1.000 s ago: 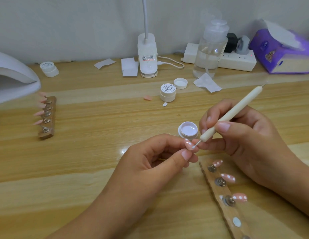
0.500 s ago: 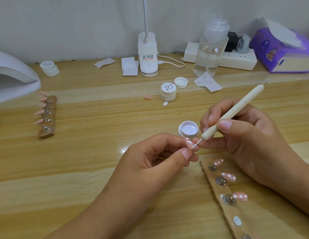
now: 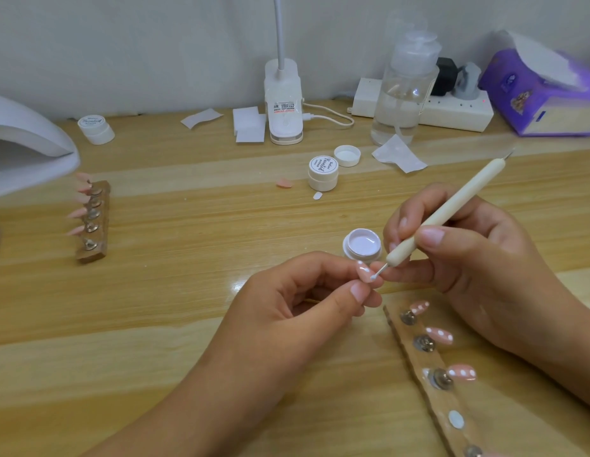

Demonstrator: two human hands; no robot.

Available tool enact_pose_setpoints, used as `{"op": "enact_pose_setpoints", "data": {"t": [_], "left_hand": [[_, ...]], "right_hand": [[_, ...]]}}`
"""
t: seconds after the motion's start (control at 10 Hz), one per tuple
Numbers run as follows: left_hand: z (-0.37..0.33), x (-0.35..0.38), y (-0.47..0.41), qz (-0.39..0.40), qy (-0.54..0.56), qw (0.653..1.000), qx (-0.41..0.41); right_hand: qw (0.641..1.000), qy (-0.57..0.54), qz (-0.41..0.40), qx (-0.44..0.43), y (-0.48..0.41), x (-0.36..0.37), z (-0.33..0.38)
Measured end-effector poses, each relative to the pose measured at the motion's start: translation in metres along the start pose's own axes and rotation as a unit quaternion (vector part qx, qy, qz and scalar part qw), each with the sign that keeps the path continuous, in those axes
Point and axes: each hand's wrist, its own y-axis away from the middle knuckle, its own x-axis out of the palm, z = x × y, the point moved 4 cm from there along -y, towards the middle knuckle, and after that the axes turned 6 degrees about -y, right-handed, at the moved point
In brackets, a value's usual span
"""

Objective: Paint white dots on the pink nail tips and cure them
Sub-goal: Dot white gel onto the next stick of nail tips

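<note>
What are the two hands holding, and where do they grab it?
Left hand pinches a pink nail tip by its lower end; right hand grips the dotting pen low, near its working end.

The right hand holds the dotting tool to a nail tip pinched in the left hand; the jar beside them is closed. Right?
Not quite: the head view shows that jar open, no lid on it. The dotting tool in the right hand does touch the nail tip in the left hand.
</note>
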Motion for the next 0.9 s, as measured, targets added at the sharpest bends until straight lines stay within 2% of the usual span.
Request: {"op": "enact_pose_setpoints", "data": {"t": [0.9], "left_hand": [[0.0014,-0.0001,-0.0007,0.002,-0.005,1.000,0.003]], "right_hand": [[1.000,-0.002,0.010,-0.001,-0.0007,0.0003,-0.0002]]}}
